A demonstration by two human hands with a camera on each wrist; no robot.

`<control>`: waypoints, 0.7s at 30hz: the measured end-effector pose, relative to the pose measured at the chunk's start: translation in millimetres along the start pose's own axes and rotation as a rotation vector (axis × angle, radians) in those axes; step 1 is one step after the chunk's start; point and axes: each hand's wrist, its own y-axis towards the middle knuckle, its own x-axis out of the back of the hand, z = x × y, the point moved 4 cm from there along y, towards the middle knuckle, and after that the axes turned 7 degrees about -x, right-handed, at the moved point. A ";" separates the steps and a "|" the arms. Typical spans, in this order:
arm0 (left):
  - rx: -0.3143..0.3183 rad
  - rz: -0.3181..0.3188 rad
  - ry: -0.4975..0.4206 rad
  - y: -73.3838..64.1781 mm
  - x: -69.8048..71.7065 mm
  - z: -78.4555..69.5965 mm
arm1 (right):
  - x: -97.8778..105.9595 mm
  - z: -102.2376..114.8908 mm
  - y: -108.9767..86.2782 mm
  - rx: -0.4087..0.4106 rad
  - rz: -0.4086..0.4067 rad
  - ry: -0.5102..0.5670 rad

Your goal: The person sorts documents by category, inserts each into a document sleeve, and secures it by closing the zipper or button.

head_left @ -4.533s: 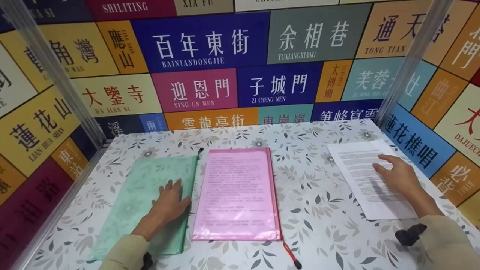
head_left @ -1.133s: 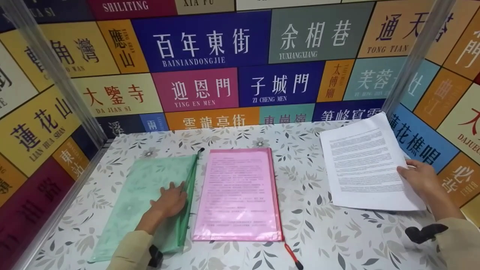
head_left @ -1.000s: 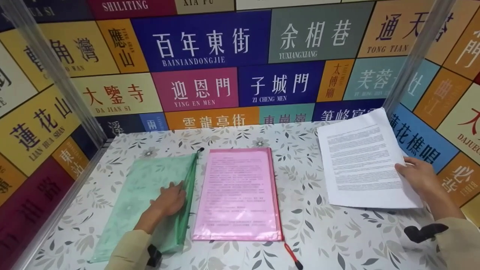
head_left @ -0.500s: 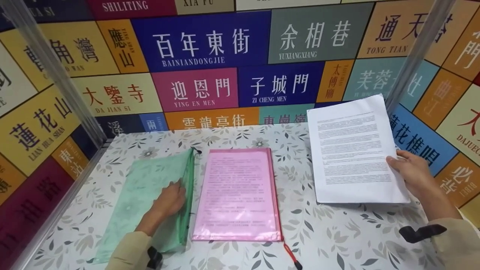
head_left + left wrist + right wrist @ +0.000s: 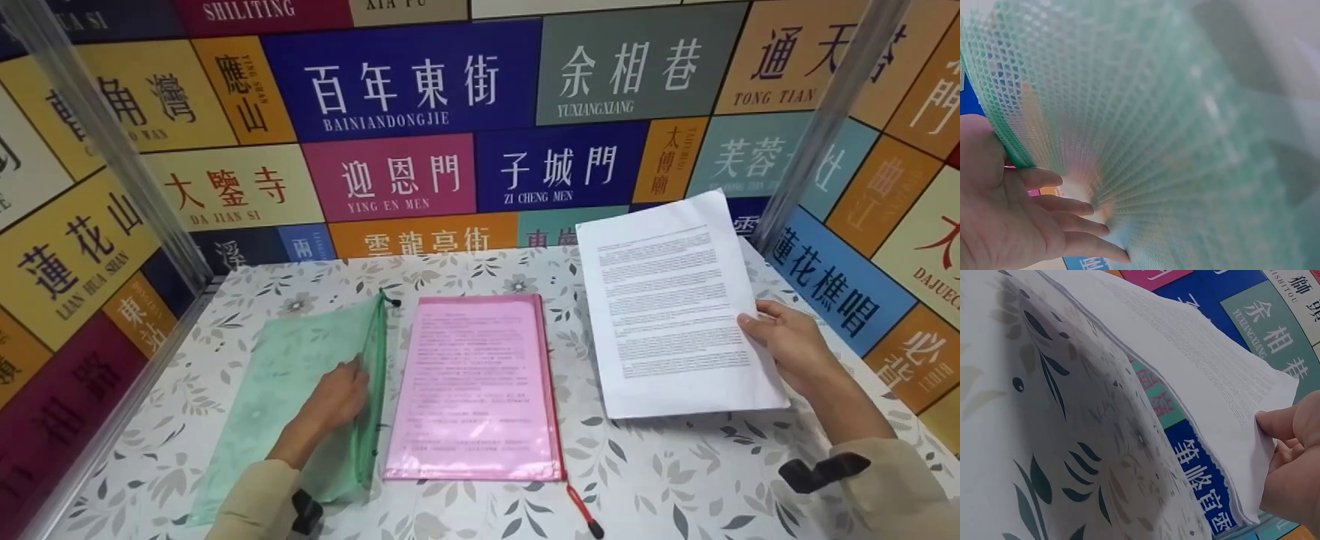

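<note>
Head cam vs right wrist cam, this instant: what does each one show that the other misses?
Head only: translucent green mesh zip pouch with the left hand against it; translucent pink zip pouch holding a printed page; red zip cord.

Right wrist only: most characters on a dark-blue wall panel, which the paper mostly covers in the head view.

Both: right hand gripping white printed paper sheets, white leaf-patterned tabletop, multicoloured sign wall.
</note>
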 end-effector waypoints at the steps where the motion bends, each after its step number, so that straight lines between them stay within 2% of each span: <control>1: 0.003 0.002 0.000 0.0 -0.1 0.2 | -3.7 0.4 -0.5 -0.004 0.008 0.001; 7: 0.001 0.001 -0.001 -0.2 -1.3 0.8 | -25.5 5.0 -2.9 0.002 0.037 0.011; 17: -0.009 -0.018 -0.002 -0.5 -2.0 -0.9 | -51.1 13.7 -11.3 0.040 0.122 0.106; 21: 0.012 -0.010 0.006 1.0 -2.9 -0.7 | -60.0 16.6 -15.3 0.048 0.160 0.126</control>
